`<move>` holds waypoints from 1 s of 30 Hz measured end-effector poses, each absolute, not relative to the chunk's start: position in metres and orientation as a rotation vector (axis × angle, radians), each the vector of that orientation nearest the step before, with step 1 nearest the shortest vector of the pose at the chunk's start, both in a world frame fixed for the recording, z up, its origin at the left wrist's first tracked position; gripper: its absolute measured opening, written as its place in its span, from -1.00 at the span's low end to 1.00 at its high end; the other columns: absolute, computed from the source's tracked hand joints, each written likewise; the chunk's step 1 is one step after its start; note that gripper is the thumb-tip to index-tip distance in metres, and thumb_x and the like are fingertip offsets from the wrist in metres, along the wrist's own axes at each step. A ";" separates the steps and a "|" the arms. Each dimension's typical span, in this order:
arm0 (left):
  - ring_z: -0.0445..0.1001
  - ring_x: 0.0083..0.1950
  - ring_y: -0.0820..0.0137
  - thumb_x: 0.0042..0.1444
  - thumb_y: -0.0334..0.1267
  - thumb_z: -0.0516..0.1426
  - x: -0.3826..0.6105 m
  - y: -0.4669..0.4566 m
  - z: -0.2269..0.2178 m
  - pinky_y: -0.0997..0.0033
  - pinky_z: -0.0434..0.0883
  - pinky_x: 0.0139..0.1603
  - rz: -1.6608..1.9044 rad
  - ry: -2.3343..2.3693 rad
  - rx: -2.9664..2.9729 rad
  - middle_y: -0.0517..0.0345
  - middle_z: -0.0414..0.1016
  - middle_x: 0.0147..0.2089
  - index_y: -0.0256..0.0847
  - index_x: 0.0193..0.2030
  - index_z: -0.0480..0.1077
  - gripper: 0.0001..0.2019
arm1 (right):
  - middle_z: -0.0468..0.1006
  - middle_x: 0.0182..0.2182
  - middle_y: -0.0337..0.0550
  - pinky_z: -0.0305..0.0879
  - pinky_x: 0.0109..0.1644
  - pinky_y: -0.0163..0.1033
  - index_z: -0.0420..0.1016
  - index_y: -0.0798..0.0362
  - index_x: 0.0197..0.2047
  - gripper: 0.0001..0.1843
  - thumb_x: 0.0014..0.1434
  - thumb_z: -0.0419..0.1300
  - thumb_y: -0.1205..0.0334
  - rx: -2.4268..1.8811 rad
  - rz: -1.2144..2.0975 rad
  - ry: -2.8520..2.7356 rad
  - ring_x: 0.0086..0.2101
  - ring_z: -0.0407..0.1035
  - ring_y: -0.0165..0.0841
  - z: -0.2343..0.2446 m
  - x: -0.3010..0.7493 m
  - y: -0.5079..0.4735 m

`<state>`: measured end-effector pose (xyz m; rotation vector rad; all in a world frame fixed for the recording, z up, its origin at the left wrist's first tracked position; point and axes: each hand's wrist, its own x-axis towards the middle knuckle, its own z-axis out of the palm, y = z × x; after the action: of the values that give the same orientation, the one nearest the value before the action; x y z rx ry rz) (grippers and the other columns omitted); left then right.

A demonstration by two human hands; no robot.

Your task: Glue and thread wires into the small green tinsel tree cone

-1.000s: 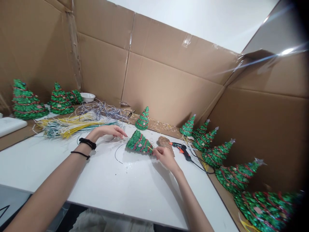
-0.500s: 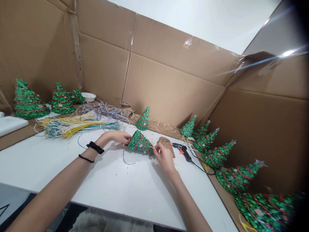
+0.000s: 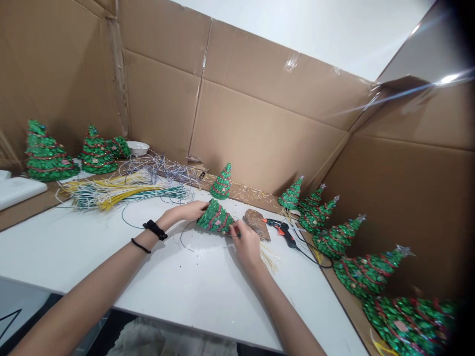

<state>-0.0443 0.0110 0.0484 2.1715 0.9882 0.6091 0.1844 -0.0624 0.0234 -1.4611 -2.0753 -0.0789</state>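
Bracing tipped Christmas tree (image 3: pixel 215 218) between left hand (image 3: pixel 193 210), grip hidden, and right hand (image 3: pixel 247 241), pinching something unclear; likely for steadiness.

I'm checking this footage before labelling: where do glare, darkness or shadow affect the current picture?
Head view, upper right: streaky glare; head view, right edge: blurred blackness cuts into the nearest tree; head view, white table: soft shadow beside the right forearm.
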 end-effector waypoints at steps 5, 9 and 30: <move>0.44 -0.27 0.30 0.02 -0.25 -0.01 -0.045 0.020 0.044 0.45 0.32 -0.22 0.631 0.946 2.149 0.08 0.56 -0.28 -0.31 -0.36 0.46 -0.75 | 0.55 -0.42 -0.21 -0.02 -0.41 -0.34 0.34 0.01 -0.34 -0.73 0.29 -0.08 0.12 -1.500 -0.095 -2.066 -0.42 0.38 -0.37 0.025 0.185 -0.064; 0.45 -0.21 0.28 0.00 -0.27 0.02 -0.041 0.013 0.044 0.43 0.34 -0.18 0.690 0.898 2.097 0.09 0.56 -0.25 -0.30 -0.30 0.45 -0.77 | 0.55 -0.40 -0.21 -0.06 -0.43 -0.33 0.33 0.02 -0.31 -0.73 0.31 -0.11 0.15 -1.548 -0.126 -2.081 -0.43 0.37 -0.38 0.027 0.183 -0.066; 0.42 -0.36 0.34 -0.14 -0.32 0.07 -0.032 0.013 0.035 0.40 0.37 -0.26 0.676 0.810 1.864 0.15 0.52 -0.45 -0.30 -0.47 0.45 -0.85 | 0.55 -0.39 -0.18 -0.10 -0.45 -0.31 0.40 -0.01 -0.29 -0.75 0.25 -0.08 0.34 -1.534 -0.110 -2.221 -0.41 0.36 -0.36 0.034 0.188 -0.062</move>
<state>-0.0319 0.0133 0.0347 1.8643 0.8104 0.6764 0.1881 -0.0619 0.0335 -1.5336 -2.2208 -0.1103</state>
